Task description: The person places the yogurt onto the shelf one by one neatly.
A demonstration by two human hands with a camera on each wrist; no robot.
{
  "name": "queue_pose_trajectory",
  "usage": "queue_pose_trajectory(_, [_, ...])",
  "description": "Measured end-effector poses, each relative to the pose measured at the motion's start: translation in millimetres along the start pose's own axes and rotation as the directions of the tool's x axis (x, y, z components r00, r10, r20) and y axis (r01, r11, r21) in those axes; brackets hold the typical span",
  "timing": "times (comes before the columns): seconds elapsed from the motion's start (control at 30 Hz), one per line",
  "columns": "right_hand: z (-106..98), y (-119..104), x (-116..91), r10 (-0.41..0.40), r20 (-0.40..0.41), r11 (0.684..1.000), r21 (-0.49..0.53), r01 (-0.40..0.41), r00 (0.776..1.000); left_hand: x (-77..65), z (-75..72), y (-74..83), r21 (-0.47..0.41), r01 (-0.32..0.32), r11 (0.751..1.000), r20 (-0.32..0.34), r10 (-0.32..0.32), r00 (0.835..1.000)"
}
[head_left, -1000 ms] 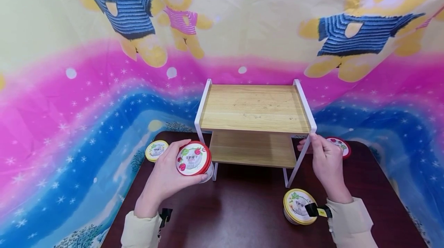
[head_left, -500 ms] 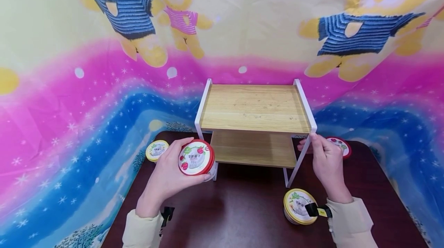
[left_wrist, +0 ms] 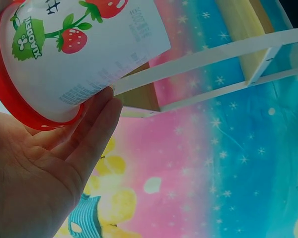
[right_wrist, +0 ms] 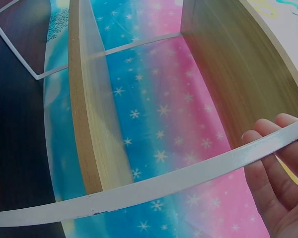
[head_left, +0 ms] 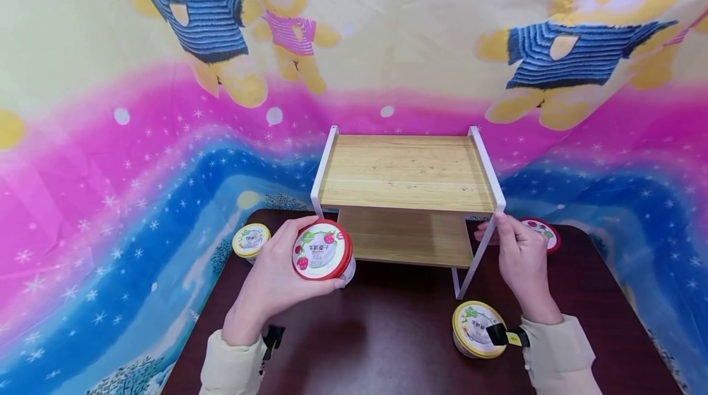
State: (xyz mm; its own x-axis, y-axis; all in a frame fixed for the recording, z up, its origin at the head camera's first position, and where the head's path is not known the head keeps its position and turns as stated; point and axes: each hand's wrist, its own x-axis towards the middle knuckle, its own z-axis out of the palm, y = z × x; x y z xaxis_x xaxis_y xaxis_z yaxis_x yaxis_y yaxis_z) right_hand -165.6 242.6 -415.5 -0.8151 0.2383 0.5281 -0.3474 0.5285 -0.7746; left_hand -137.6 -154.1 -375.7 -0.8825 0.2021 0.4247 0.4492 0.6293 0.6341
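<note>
My left hand (head_left: 276, 272) grips a white paper tub (left_wrist: 89, 54) with a red lid (head_left: 321, 250) and printed strawberries. The tub is tilted, its lid facing the head camera, in front of the left side of a two-tier wooden shelf (head_left: 406, 171). My right hand (head_left: 522, 260) holds the shelf's white front right leg (head_left: 482, 250) just below the top board. In the right wrist view the fingertips (right_wrist: 265, 126) lie curled around that white bar (right_wrist: 188, 173).
A yellow-lidded tub (head_left: 478, 328) stands on the dark table (head_left: 387, 346) near my right wrist. Another yellow-lidded tub (head_left: 251, 240) is at the back left. Behind my right hand sits a red-lidded tub (head_left: 542, 234), partly hidden. A bear-printed cloth (head_left: 387, 45) hangs behind the shelf.
My left hand has moved slightly to the right with the red-lidded tub, closer to the shelf. My right hand and the shelf have stayed in place.
</note>
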Motion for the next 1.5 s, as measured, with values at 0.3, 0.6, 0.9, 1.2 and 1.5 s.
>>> queue_pose_trajectory(0.3, [0,1,0,-0.001,-0.003,1.000,0.008,0.001,1.000,2.0,0.7,6.0,-0.004,-0.007,1.000,0.010,0.007,1.000])
queue_pose_trajectory(0.6, [1,1,0,0.002,-0.003,1.000,0.002,-0.002,1.000,8.1,3.2,12.4,-0.004,-0.034,0.999,0.019,0.034,0.999])
queue_pose_trajectory(0.9, [1,1,0,0.001,-0.003,1.000,0.002,-0.001,1.000,14.4,5.7,16.5,-0.014,-0.074,0.997,0.038,0.074,0.997])
queue_pose_trajectory(1.2, [0,0,1,0.003,-0.005,1.000,0.005,-0.003,1.000,19.4,8.1,23.1,-0.006,-0.129,0.992,0.025,0.129,0.991])
queue_pose_trajectory(1.5, [0,1,1,0.003,-0.010,1.000,0.000,-0.003,1.000,23.8,9.6,29.7,-0.032,-0.159,0.987,0.037,0.160,0.986])
